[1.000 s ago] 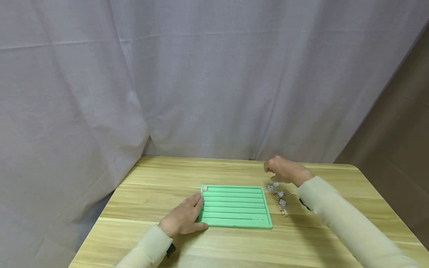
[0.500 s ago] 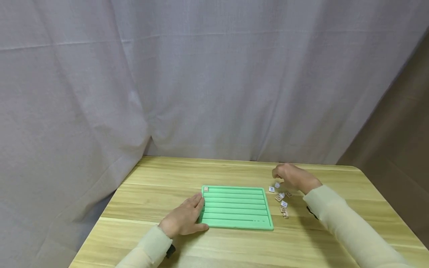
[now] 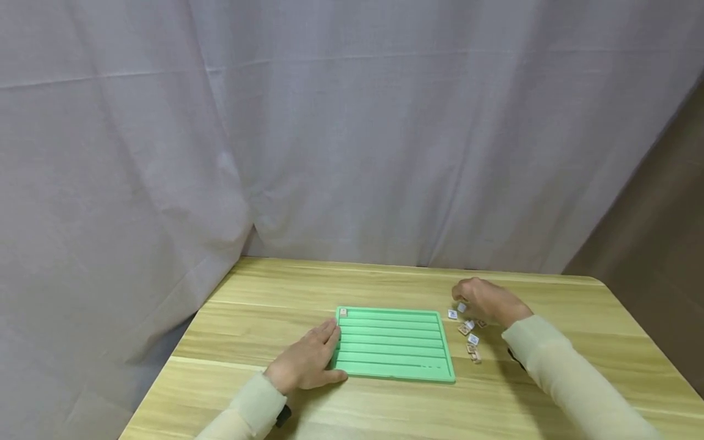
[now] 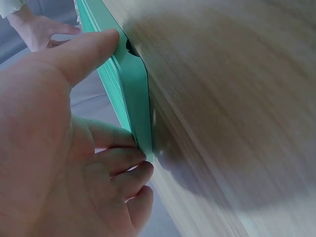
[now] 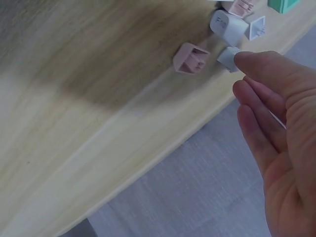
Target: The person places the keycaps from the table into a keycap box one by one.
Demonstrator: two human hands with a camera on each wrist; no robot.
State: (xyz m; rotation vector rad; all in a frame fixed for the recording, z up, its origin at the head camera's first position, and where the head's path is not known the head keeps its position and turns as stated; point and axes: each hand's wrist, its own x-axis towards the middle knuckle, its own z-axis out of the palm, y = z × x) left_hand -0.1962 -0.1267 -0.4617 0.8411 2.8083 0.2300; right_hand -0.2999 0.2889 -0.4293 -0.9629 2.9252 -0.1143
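Note:
My left hand (image 3: 308, 360) rests at the near left corner of a green ridged tray (image 3: 396, 374). Its fingers lie along the left side, and the thumb (image 4: 101, 47) reaches the front edge. One pale pink keycap (image 3: 343, 312) sits in the tray's top left corner. Beyond the tray's right side, my right hand (image 3: 486, 299) hovers over loose keycaps. In the right wrist view its thumb tip (image 5: 245, 58) overlaps a white keycap (image 5: 227, 59); the index finger is hidden behind the thumb. A pink keycap (image 5: 191, 59) lies close by, underside showing.
Several more white and pinkish keycaps lie scattered right of the tray, among them a tilted white one (image 5: 228, 24) and two pinkish ones (image 3: 473, 352) nearer me. The wooden table (image 3: 297, 281) meets a grey curtain (image 3: 352, 183) at its back edge.
My right hand has come down and slightly right, closer to the far keycaps. The left hand stays on the tray, and the keycaps keep their places. The whole view has shifted slightly.

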